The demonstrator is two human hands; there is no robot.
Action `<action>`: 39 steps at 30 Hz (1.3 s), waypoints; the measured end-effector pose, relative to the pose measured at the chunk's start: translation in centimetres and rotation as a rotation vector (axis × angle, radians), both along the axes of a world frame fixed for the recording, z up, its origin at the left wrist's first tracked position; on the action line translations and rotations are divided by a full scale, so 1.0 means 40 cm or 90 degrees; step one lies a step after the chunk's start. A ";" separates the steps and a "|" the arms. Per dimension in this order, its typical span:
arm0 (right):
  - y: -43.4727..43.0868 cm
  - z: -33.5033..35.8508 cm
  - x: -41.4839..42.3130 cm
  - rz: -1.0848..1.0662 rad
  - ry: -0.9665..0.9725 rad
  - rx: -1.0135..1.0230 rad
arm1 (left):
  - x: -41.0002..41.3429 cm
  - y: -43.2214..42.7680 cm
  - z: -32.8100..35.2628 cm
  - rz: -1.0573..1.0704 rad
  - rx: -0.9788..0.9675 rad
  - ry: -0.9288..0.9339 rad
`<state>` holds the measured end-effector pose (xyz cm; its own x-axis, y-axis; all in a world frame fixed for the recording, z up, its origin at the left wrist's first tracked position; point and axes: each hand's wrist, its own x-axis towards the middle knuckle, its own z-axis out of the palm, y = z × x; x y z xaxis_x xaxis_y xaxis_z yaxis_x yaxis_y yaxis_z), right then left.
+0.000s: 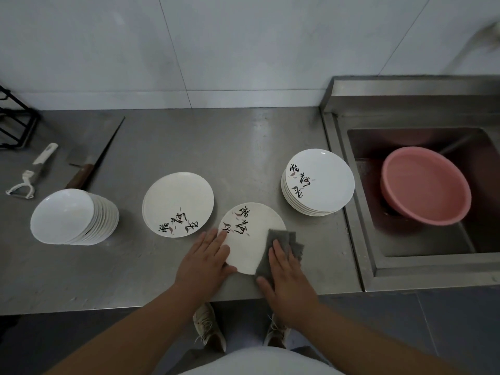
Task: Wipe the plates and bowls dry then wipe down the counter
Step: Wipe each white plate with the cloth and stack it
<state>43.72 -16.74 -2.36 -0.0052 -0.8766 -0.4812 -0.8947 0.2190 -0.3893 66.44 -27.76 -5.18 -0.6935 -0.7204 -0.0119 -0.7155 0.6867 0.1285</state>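
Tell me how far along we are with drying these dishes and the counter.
Likely done: the short pile of white printed plates beside the left hand, though dryness cannot be seen. In hand: that hand steadies a single white printed plate while the right hand presses the grey cloth onto it. Probably left: the tall stack of white plates, the tilted stack of white bowls, then the steel counter.
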 end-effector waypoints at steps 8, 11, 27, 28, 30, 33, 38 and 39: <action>-0.143 0.009 -0.073 0.034 0.030 -0.007 | 0.011 -0.004 -0.018 -0.047 -0.019 0.031; -0.093 0.006 -0.040 0.037 0.028 0.004 | -0.005 0.010 0.001 -0.018 -0.039 0.022; -0.043 -0.017 -0.011 0.039 0.013 -0.012 | -0.005 0.006 0.009 0.005 -0.003 0.108; -0.020 -0.012 0.009 0.037 0.007 0.004 | -0.004 0.007 0.010 0.008 0.002 0.111; -0.017 -0.007 0.009 0.031 -0.002 0.020 | 0.001 0.010 0.004 -0.002 0.004 0.116; -0.090 -0.007 -0.050 0.030 0.012 -0.022 | 0.002 0.016 -0.011 -0.009 -0.002 0.125; -0.103 -0.015 -0.041 0.051 0.044 -0.026 | -0.022 0.036 0.000 0.036 0.007 0.129; -0.075 -0.009 -0.018 0.054 0.037 -0.017 | -0.030 0.038 0.005 0.039 0.023 0.123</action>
<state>42.99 -19.72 -2.73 0.0428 -0.8873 -0.4592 -0.9306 0.1318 -0.3414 65.25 -26.22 -4.99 -0.6408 -0.7624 0.0906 -0.7148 0.6355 0.2918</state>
